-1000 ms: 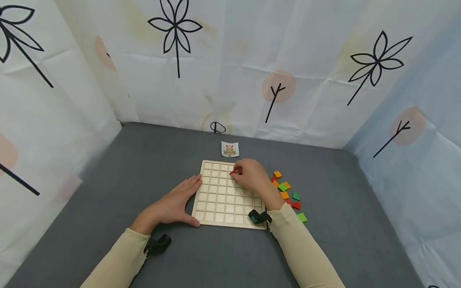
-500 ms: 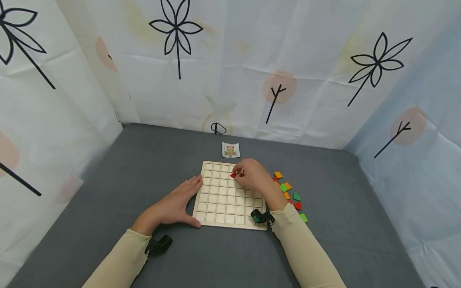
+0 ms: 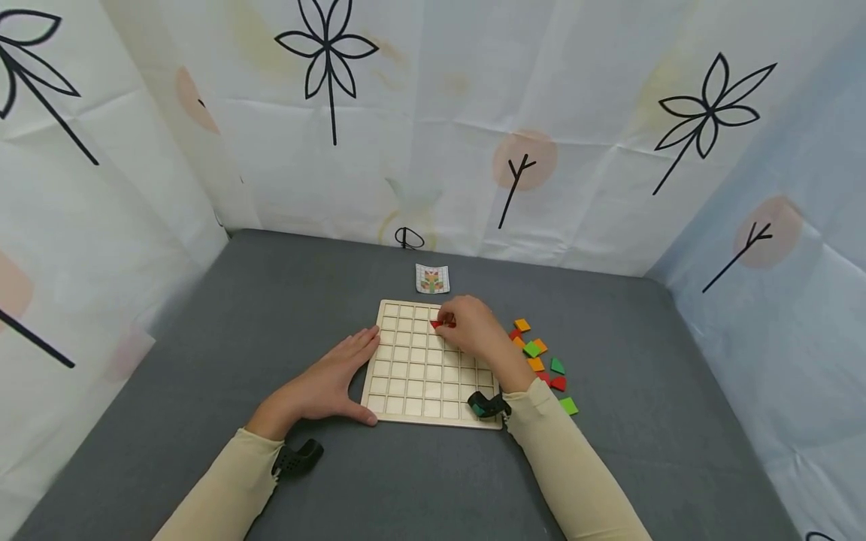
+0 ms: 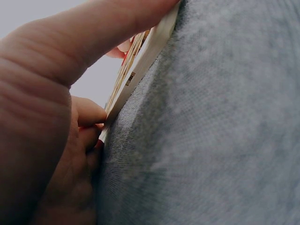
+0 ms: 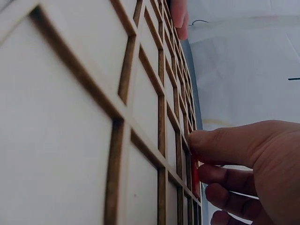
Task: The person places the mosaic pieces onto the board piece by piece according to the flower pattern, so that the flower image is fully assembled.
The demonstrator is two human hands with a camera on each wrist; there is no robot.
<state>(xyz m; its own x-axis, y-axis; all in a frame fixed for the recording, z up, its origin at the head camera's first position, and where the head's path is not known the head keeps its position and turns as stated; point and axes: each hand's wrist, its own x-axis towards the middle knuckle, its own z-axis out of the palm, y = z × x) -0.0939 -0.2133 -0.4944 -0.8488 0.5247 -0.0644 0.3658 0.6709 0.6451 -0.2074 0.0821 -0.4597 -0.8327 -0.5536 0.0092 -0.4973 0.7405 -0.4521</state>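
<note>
Head view shows my two bare hands at a flat, square board of pale wood [image 3: 416, 376], with thin raised lines that make lots of little square boxes. It lies on a big gray cloth-topped table [image 3: 379, 481].

My right hand [image 3: 473, 327] is over the top part of the board. I pinch a small, flat red piece [image 3: 435, 324] between my thumb and fingers. The red piece is at the boxes near the top edge. From the right wrist I see it right down by the wooden lines, but I can't tell if it sits flat in a box.

My left hand [image 3: 331, 383] is spread out, with the thumb far from the fingers. My fingertips touch the left side of the board and my thumb is at its bottom left corner.

Just past the top of the board lies a small white card with a colored picture [image 3: 432, 279]. To the right of the board is a loose bunch of flat orange, red and green pieces [image 3: 535, 364]. One bright green square piece [image 3: 568, 406] lies nearest to me, close to my right cream sleeve [image 3: 575, 466]. White cloth walls with black leaf drawings [image 3: 433, 120] stand around the table.
</note>
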